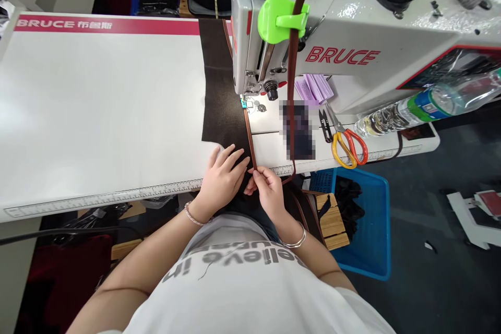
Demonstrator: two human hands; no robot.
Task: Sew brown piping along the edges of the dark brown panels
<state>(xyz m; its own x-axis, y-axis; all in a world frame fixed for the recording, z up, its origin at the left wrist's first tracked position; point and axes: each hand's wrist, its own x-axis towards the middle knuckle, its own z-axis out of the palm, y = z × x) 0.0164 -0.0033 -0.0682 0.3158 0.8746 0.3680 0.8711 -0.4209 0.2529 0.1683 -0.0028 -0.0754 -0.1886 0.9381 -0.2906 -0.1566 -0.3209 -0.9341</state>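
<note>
A dark brown fabric piece [223, 99] lies on the white sewing table [97, 115] and runs under the needle of the white sewing machine [352, 36]. A narrow brown strip [250, 138] lies along its right edge. My left hand [223, 177] rests flat on the fabric's near end, fingers spread. Just to its right, at the table's front edge, my right hand [268, 185] pinches the brown strip between thumb and fingers. The strip also hangs down from a green clip [277, 18] on the machine.
Scissors with orange and yellow handles [346, 143] and small black snips [324, 125] lie right of the needle. A plastic water bottle [422, 107] lies on the machine bed. A blue crate [364, 219] stands on the floor to the right. Purple tags [313, 88] sit beneath the machine arm.
</note>
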